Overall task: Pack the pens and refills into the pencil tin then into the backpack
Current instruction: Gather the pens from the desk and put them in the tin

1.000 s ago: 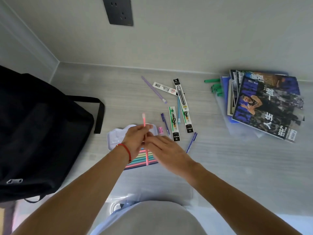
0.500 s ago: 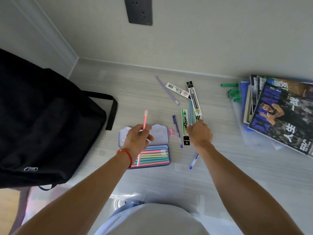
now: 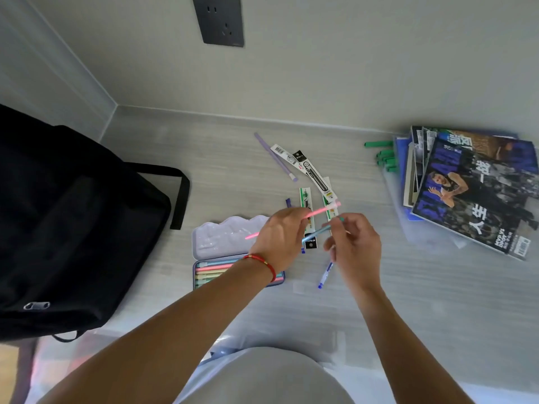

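Note:
My left hand point(image 3: 280, 237) grips a pink pen point(image 3: 320, 212) that slants across it, above the open pencil tin point(image 3: 204, 275). The tin lies on the desk with its pale lid point(image 3: 227, 237) flipped back and several pastel pens inside. My right hand point(image 3: 354, 246) pinches a light blue pen point(image 3: 316, 234) just right of the left hand. Refill packets point(image 3: 313, 172) and a purple pen point(image 3: 275, 156) lie beyond the hands. A blue pen point(image 3: 325, 275) lies below my right hand. The black backpack point(image 3: 73, 228) stands at the left.
A stack of magazines point(image 3: 472, 191) sits at the right on a clear folder, with green markers point(image 3: 385, 158) beside it. A wall with a dark socket point(image 3: 221, 21) closes the back. A clear plastic sleeve point(image 3: 291, 342) lies at the desk's near edge.
My right hand has picked the light blue pen up from among the refills and drawn it back toward my left hand. The pink pen has tilted from upright to slanting rightward.

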`<action>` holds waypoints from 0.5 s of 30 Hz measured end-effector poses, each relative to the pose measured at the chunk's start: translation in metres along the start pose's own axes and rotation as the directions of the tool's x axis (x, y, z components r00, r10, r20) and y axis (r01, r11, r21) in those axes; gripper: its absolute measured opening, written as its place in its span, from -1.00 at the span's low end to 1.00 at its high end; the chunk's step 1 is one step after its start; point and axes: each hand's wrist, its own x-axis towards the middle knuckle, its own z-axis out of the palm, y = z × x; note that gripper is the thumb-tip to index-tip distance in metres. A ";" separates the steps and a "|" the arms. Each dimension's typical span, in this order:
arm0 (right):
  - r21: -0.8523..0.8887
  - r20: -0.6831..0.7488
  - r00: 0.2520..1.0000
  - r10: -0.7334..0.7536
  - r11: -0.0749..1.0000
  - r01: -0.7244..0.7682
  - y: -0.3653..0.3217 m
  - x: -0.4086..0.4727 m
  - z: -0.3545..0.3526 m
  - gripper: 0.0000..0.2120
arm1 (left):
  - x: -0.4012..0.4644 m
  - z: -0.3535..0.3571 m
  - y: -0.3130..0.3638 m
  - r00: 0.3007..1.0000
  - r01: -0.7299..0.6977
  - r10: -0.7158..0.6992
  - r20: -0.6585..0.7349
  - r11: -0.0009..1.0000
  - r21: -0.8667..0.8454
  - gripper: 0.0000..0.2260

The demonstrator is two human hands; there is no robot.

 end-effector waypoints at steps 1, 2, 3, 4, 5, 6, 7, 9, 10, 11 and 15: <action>0.079 0.029 0.999 0.032 0.996 -0.034 -0.003 0.006 0.005 -0.90 | -0.001 0.000 0.000 0.998 0.047 -0.047 0.033 0.999 0.008 -0.84; 0.128 0.054 0.997 0.054 0.990 -0.061 -0.006 0.013 0.011 -0.90 | -0.002 0.000 -0.002 0.990 0.128 -0.126 0.070 0.991 -0.030 -0.83; 0.151 0.089 0.994 0.070 0.985 -0.083 -0.008 0.021 0.019 -0.89 | -0.004 -0.002 -0.003 0.973 0.218 -0.206 0.107 0.969 -0.112 -0.83; 0.157 0.142 0.987 0.077 0.983 -0.099 -0.010 0.028 0.028 -0.88 | -0.007 -0.004 -0.007 0.950 0.305 -0.281 0.140 0.930 -0.206 -0.82; 0.144 0.211 0.974 0.078 0.983 -0.110 -0.012 0.036 0.038 -0.86 | -0.009 -0.007 -0.011 0.928 0.370 -0.339 0.155 0.888 -0.271 -0.82; 0.110 0.283 0.956 0.082 0.987 -0.117 -0.012 0.044 0.049 -0.84 | -0.010 -0.010 -0.017 0.906 0.424 -0.397 0.148 0.852 -0.307 -0.82; 0.054 0.324 0.941 0.098 0.991 -0.122 -0.012 0.054 0.059 -0.80 | -0.011 -0.014 -0.025 0.874 0.483 -0.466 0.134 0.807 -0.341 -0.80; -0.083 0.268 0.953 0.140 0.989 -0.122 -0.007 0.079 0.080 -0.77 | -0.016 -0.023 -0.041 0.792 0.580 -0.599 0.116 0.681 -0.447 -0.78; -0.200 0.211 0.970 0.124 0.976 -0.082 -0.003 0.093 0.088 -0.78 | -0.020 -0.027 -0.049 0.755 0.608 -0.645 0.120 0.619 -0.497 -0.78; -0.330 0.180 0.980 0.090 0.944 -0.026 0.002 0.108 0.095 -0.81 | -0.025 -0.031 -0.056 0.726 0.626 -0.676 0.129 0.571 -0.530 -0.79; -0.658 0.273 0.958 0.082 0.743 0.123 0.020 0.148 0.125 -0.70 | -0.049 -0.043 -0.076 0.657 0.630 -0.737 0.155 0.426 -0.649 -0.78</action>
